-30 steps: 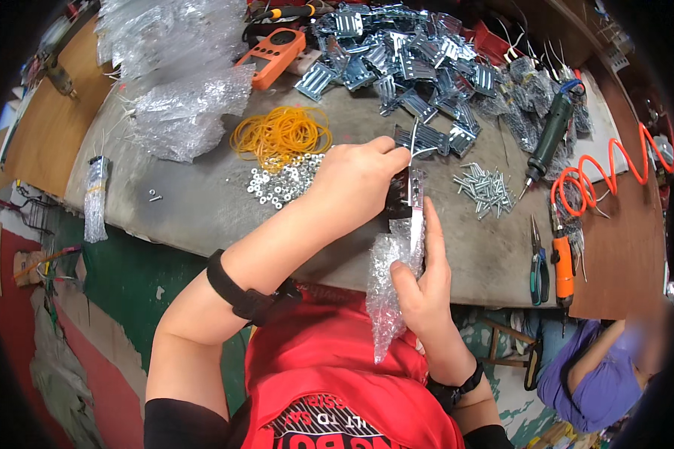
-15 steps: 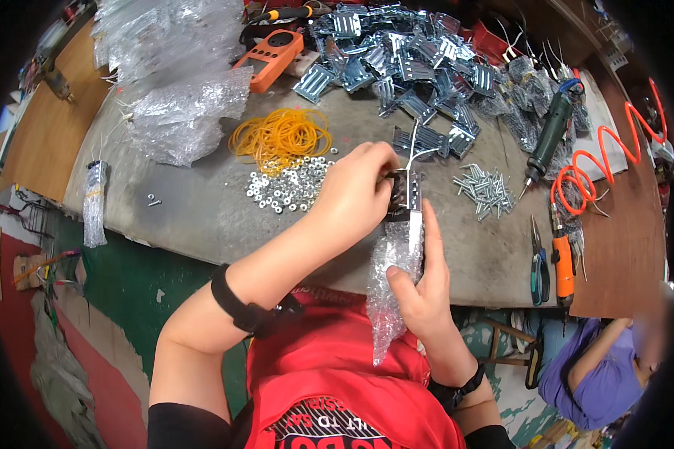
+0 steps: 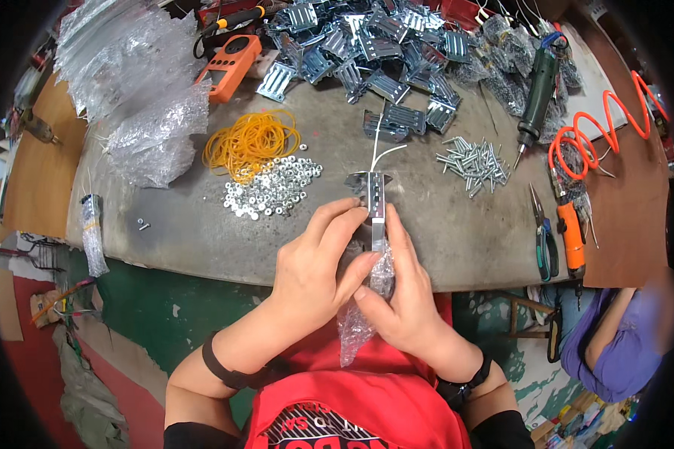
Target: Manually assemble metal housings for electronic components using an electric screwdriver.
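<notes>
Between my two hands is a narrow metal part with white wires rising from its top end. Its lower end sits inside bubble wrap that hangs down toward my red apron. My left hand holds the part's left side, fingers bent and thumb pressed across the wrap. My right hand grips it from the other side, index finger stretched along the edge and thumb on the wrap. A dark metal plate juts out left of the part's top; how it is joined I cannot tell.
Orange rubber bands and white-and-silver nuts lie left. Screws, pliers, a green electric screwdriver and an orange air tool lie right. Behind are metal brackets, an orange meter and bubble-wrap bags. A person sits right.
My left hand has come down from the part's top to its side, and its thumb now presses the wrap. The part stands a little further left in view; the whole view has shifted.
</notes>
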Demonstrator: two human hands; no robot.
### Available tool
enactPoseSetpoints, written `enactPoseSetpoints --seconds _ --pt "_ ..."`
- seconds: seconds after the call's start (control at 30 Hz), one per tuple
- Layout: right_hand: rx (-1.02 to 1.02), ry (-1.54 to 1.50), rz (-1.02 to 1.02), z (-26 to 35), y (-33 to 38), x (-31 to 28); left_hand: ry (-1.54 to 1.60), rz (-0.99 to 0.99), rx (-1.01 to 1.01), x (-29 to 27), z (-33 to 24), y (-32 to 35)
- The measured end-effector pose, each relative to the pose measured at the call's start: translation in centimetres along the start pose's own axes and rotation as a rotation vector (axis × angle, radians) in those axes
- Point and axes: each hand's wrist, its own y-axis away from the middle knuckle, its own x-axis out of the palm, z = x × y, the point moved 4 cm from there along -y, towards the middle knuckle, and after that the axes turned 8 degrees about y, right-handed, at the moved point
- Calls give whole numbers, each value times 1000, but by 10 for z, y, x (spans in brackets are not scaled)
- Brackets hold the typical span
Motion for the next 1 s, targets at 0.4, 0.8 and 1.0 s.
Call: enactPoseSetpoints --seconds 0.4,0.8,1.0 --pt "410 732 -581 -119 68 -263 -79 47 11 -2 -1 -1" --pt "474 830 -472 -154 104 -299 -13 51 15 -3 -1 6" --pt "276 -1144 -579 -79 39 -190 -2 75 -20 -5 0 12"
